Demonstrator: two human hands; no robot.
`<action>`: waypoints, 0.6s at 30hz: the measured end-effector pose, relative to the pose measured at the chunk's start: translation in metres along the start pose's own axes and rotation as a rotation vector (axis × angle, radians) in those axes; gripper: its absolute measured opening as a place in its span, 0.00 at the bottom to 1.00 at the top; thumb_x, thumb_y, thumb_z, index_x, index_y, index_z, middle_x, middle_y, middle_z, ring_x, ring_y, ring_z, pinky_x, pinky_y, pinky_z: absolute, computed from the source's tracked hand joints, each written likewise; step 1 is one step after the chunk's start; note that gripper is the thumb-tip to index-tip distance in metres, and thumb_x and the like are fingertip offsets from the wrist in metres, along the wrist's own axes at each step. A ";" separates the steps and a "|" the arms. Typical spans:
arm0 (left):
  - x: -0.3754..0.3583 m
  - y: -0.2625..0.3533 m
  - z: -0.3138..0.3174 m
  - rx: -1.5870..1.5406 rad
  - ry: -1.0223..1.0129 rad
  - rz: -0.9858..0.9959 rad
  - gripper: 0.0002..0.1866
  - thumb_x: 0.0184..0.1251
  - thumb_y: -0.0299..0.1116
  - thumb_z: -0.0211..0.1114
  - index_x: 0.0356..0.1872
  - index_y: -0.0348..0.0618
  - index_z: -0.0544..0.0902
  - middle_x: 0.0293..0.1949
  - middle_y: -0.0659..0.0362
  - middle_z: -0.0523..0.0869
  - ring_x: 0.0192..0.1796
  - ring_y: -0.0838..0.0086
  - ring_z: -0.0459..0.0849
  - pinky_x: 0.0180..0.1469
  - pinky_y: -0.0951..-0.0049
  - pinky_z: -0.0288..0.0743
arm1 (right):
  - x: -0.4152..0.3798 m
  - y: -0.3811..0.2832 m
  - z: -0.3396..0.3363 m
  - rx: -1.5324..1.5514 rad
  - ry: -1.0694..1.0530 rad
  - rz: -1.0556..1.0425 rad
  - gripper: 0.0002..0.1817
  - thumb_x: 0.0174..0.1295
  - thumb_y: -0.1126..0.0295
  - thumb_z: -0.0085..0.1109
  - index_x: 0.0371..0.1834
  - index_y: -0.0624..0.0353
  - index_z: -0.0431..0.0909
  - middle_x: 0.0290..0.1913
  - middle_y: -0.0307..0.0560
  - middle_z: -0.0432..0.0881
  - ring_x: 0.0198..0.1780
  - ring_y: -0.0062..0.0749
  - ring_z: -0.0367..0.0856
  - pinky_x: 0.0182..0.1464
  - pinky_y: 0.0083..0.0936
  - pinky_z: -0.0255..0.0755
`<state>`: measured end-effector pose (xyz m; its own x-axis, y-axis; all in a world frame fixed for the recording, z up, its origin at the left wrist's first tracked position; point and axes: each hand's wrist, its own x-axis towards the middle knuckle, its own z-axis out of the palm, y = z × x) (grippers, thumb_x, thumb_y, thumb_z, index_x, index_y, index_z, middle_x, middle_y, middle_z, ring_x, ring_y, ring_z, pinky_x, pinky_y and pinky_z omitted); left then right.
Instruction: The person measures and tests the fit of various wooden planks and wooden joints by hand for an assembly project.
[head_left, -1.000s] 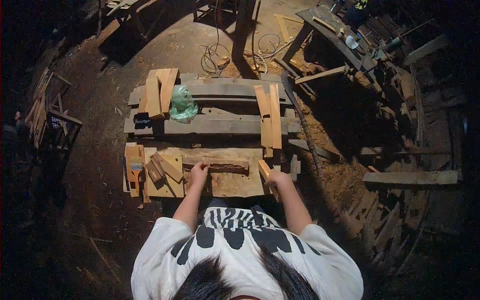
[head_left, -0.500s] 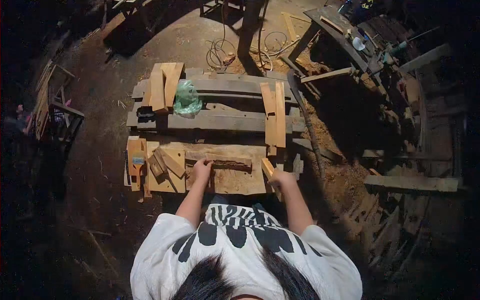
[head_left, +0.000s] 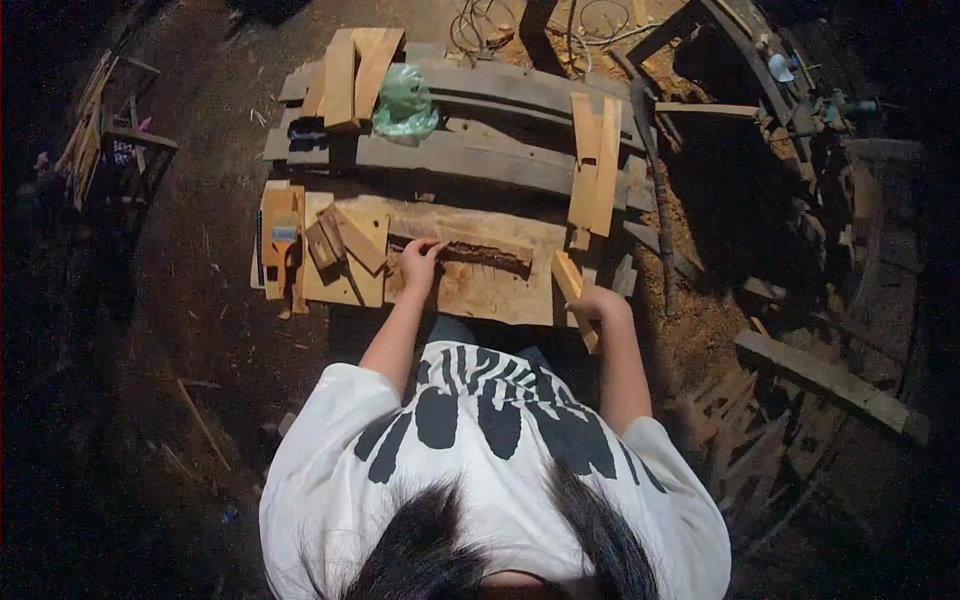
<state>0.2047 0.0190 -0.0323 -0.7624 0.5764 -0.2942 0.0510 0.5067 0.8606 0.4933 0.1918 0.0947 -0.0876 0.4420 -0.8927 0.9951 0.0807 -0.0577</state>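
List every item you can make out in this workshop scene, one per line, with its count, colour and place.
Plank bench: one, grey, centre
Slab: one, pale, bench's near side
Bark-edged strip: one, brown, on slab
Paintbrush: one, orange-handled, bench's near left
Small blocks: at least two, brown, beside paintbrush
Plastic bag: one, green, bench's far left
Unclear item: one, black, left of bag
Long strips: two, pale, bench's right
Beam: one, grey, right floor
Left hand: one, bare, at bark-edged strip
Right hand: one, bare, gripping pale piece
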 end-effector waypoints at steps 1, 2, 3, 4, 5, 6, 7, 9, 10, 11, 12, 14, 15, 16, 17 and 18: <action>0.001 -0.004 0.001 -0.054 0.000 -0.029 0.10 0.55 0.31 0.70 0.32 0.33 0.84 0.33 0.53 0.84 0.33 0.70 0.82 0.34 0.71 0.77 | -0.005 -0.001 0.000 0.067 0.003 -0.002 0.32 0.52 0.58 0.68 0.56 0.66 0.71 0.46 0.61 0.82 0.48 0.46 0.82 0.46 0.38 0.76; 0.002 -0.008 0.002 -0.108 0.000 -0.056 0.10 0.56 0.31 0.70 0.33 0.33 0.83 0.34 0.53 0.83 0.33 0.70 0.82 0.34 0.71 0.77 | 0.006 0.005 0.006 0.061 -0.008 -0.001 0.32 0.52 0.58 0.68 0.56 0.66 0.71 0.46 0.61 0.82 0.48 0.46 0.82 0.46 0.38 0.76; -0.003 0.005 -0.003 0.057 0.009 0.037 0.10 0.58 0.31 0.68 0.33 0.32 0.83 0.35 0.54 0.82 0.34 0.70 0.82 0.34 0.70 0.77 | 0.025 0.015 0.013 0.001 -0.033 -0.023 0.36 0.53 0.58 0.66 0.61 0.66 0.64 0.43 0.60 0.83 0.43 0.45 0.83 0.41 0.39 0.77; -0.004 0.001 -0.002 0.063 0.011 0.025 0.10 0.58 0.31 0.68 0.33 0.32 0.83 0.35 0.54 0.82 0.34 0.70 0.82 0.34 0.70 0.77 | 0.034 0.019 0.015 -0.058 -0.060 -0.047 0.40 0.54 0.59 0.65 0.66 0.66 0.58 0.40 0.59 0.84 0.37 0.44 0.85 0.36 0.40 0.78; -0.002 -0.002 0.000 0.090 0.012 0.038 0.09 0.59 0.30 0.68 0.34 0.32 0.82 0.35 0.54 0.82 0.36 0.70 0.83 0.34 0.71 0.78 | 0.042 0.026 0.018 -0.104 -0.040 -0.103 0.39 0.54 0.55 0.66 0.63 0.67 0.61 0.41 0.59 0.84 0.39 0.46 0.85 0.37 0.40 0.79; -0.001 -0.005 0.002 0.117 0.014 0.054 0.09 0.59 0.29 0.68 0.34 0.32 0.82 0.34 0.55 0.81 0.38 0.70 0.83 0.33 0.72 0.79 | 0.035 0.021 0.017 -0.106 -0.049 -0.106 0.39 0.54 0.55 0.66 0.63 0.67 0.61 0.41 0.59 0.84 0.39 0.46 0.85 0.37 0.40 0.79; -0.004 0.002 0.004 -0.186 -0.037 -0.087 0.06 0.59 0.25 0.66 0.33 0.32 0.82 0.34 0.55 0.81 0.40 0.69 0.84 0.34 0.74 0.81 | 0.021 0.014 0.011 -0.091 -0.024 -0.091 0.39 0.53 0.55 0.66 0.62 0.67 0.62 0.41 0.59 0.84 0.40 0.47 0.85 0.39 0.39 0.79; 0.000 -0.013 0.012 -0.239 -0.064 -0.063 0.05 0.59 0.23 0.65 0.34 0.31 0.82 0.34 0.55 0.81 0.40 0.69 0.84 0.33 0.74 0.82 | 0.008 0.005 0.004 -0.178 0.009 -0.089 0.39 0.52 0.53 0.67 0.61 0.67 0.64 0.43 0.59 0.84 0.43 0.49 0.84 0.44 0.39 0.78; 0.003 -0.024 0.018 -0.297 -0.096 -0.034 0.04 0.59 0.21 0.63 0.34 0.31 0.82 0.34 0.55 0.81 0.40 0.69 0.84 0.33 0.75 0.82 | 0.007 0.005 0.004 -0.178 0.004 -0.091 0.39 0.52 0.53 0.67 0.61 0.67 0.64 0.43 0.59 0.84 0.43 0.49 0.84 0.44 0.39 0.78; 0.005 -0.034 0.022 -0.346 -0.113 -0.029 0.04 0.59 0.21 0.63 0.34 0.32 0.83 0.34 0.54 0.82 0.40 0.69 0.84 0.35 0.73 0.81 | 0.005 0.004 0.003 -0.145 0.008 -0.071 0.38 0.53 0.53 0.66 0.60 0.67 0.65 0.46 0.60 0.82 0.47 0.49 0.82 0.47 0.39 0.76; 0.002 -0.025 0.019 -0.343 -0.114 -0.031 0.04 0.59 0.21 0.63 0.34 0.32 0.83 0.34 0.54 0.82 0.40 0.69 0.84 0.35 0.73 0.81 | 0.005 0.005 0.003 -0.112 0.012 -0.051 0.36 0.53 0.52 0.66 0.58 0.66 0.66 0.49 0.62 0.81 0.51 0.49 0.81 0.50 0.38 0.74; -0.006 0.005 0.010 0.098 -0.073 0.147 0.04 0.56 0.23 0.65 0.33 0.35 0.84 0.33 0.52 0.82 0.40 0.65 0.84 0.39 0.68 0.79 | 0.017 0.010 0.007 -0.118 -0.009 -0.048 0.36 0.54 0.53 0.66 0.59 0.66 0.66 0.48 0.62 0.81 0.51 0.49 0.81 0.50 0.38 0.74; -0.005 0.001 0.011 0.099 -0.077 0.146 0.04 0.56 0.23 0.65 0.33 0.35 0.84 0.33 0.52 0.82 0.40 0.65 0.84 0.39 0.68 0.79 | 0.014 0.007 0.006 -0.126 -0.027 -0.045 0.36 0.54 0.53 0.66 0.59 0.66 0.65 0.48 0.62 0.81 0.51 0.50 0.80 0.50 0.37 0.75; -0.003 -0.002 0.014 0.174 -0.066 0.178 0.05 0.55 0.25 0.66 0.32 0.37 0.85 0.33 0.52 0.83 0.41 0.63 0.83 0.41 0.66 0.77 | 0.009 0.007 0.005 -0.124 -0.029 -0.043 0.36 0.54 0.53 0.66 0.59 0.66 0.65 0.48 0.62 0.81 0.51 0.50 0.80 0.50 0.37 0.75; -0.001 -0.005 0.016 0.247 -0.054 0.210 0.06 0.53 0.27 0.68 0.32 0.39 0.86 0.33 0.51 0.83 0.41 0.61 0.82 0.43 0.63 0.76 | 0.005 0.006 0.004 -0.105 -0.019 -0.054 0.35 0.55 0.55 0.65 0.59 0.66 0.64 0.47 0.63 0.81 0.50 0.52 0.80 0.49 0.39 0.75; -0.002 -0.006 0.018 0.246 -0.055 0.210 0.06 0.53 0.27 0.68 0.32 0.39 0.86 0.33 0.51 0.83 0.41 0.61 0.82 0.43 0.63 0.76 | -0.003 0.001 0.003 -0.086 -0.009 -0.064 0.34 0.55 0.57 0.65 0.59 0.66 0.64 0.45 0.64 0.81 0.50 0.54 0.80 0.48 0.40 0.75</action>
<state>0.2176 0.0266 -0.0446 -0.6831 0.7150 -0.1490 0.3628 0.5092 0.7804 0.4950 0.1881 0.0960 -0.1506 0.4256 -0.8923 0.9797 0.1853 -0.0770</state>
